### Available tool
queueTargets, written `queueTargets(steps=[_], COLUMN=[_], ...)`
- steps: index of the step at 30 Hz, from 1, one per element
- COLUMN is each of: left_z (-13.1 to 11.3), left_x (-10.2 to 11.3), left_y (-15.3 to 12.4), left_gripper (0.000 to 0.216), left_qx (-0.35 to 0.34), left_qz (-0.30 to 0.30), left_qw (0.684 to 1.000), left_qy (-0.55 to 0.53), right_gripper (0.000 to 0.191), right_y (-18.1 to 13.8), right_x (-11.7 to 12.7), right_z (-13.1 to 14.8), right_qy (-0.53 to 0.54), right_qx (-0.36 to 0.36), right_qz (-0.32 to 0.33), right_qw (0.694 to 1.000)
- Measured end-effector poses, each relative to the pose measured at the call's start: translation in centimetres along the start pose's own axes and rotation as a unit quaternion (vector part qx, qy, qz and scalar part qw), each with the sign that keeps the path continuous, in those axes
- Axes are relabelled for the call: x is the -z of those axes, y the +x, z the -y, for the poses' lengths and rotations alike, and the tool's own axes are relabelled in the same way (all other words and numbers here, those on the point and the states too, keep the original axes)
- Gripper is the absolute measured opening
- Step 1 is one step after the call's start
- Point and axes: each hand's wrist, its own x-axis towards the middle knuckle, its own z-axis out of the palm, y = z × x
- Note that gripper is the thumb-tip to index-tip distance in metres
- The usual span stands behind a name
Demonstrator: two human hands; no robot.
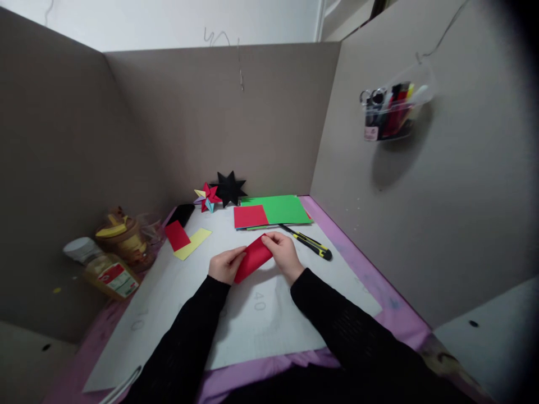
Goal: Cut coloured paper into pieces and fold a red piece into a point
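Observation:
Between my two hands is a red piece of paper [254,259], held slantwise just over a white sheet [269,331] with printed numbers. My left hand [226,265] pinches its left edge between thumb and fingers. At its upper right corner, my right hand [283,255] grips the paper the same way. A black-and-yellow utility knife [314,245] lies just beyond my right hand. Left of my hands, a red paper piece [177,235] overlaps a yellow paper strip [193,244].
At the back are a green paper stack [290,209], a red sheet [249,216], a colourful paper star [208,197] and a black star [229,188]. A glue bottle [109,272] and a brown container [124,238] stand left. A clear tool holder [396,109] hangs on the right panel.

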Motion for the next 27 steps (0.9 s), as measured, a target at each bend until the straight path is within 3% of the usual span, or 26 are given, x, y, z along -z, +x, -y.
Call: queueTargets(steps=[3, 8, 18, 27], left_z=[0.2, 0.1, -0.4, -0.1], left_x=[-0.2, -0.5, -0.4, 0.3], left_y=[-0.1, -0.2, 0.3, 0.5], left_gripper=[0.021, 0.019, 0.028, 0.025], left_qx=[-0.021, 0.0, 0.181, 0.224], left_qz=[-0.001, 0.012, 0.036, 0.095], left_qw=[1.0, 1.0, 0.977, 0.96], left_qy=[0.002, -0.009, -0.106, -0.14], right_gripper=[0.019, 0.019, 0.019, 0.016], right_y=[-0.1, -0.2, -0.4, -0.4], right_x=[-0.3, -0.5, -0.4, -0.1], right_z=[-0.4, -0.6, -0.1, 0.4], right_qy=[0.027, 0.034, 0.004, -0.041], right_qx=[-0.006, -0.018, -0.003, 0.013], right_qz=[-0.019, -0.038, -0.014, 0.032], right_qw=[0.999, 0.999, 1.0, 0.999])
